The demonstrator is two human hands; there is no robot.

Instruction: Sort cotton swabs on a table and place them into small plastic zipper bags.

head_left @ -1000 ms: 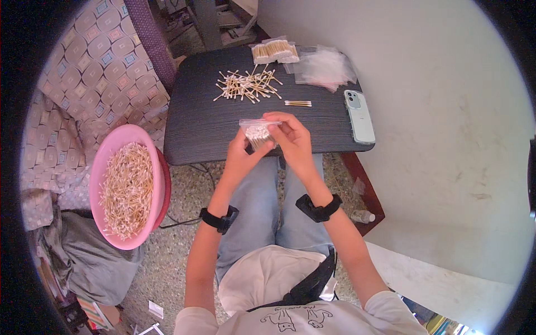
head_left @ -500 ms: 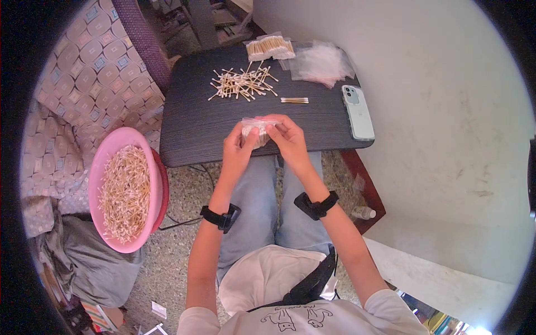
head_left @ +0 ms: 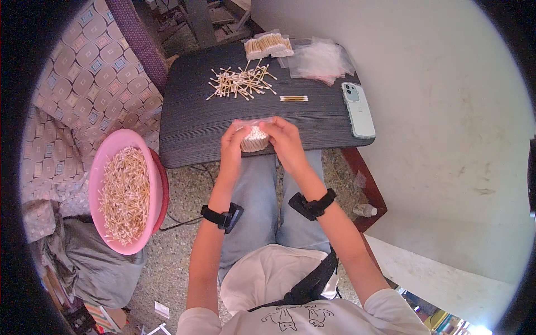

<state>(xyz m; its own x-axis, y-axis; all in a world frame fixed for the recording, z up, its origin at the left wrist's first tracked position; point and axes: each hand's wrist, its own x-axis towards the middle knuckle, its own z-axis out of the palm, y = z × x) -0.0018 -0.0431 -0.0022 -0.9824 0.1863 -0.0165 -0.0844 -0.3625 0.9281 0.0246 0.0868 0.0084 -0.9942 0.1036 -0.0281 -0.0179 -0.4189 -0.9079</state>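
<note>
Both my hands hold one small clear bag of cotton swabs over the near edge of a dark table. My left hand grips its left side and my right hand pinches its top right. The swabs stand bundled in the bag, white tips up. A loose pile of cotton swabs lies on the table beyond my hands, with a few swabs lying together to its right.
A filled bag of swabs and a heap of empty clear bags lie at the table's far edge. A pale green phone lies at the right. A pink basin full of swabs rests on a patterned seat at my left.
My hands have closed in on the bag and drawn slightly nearer to me. The swab bundle now shows upright between them.
</note>
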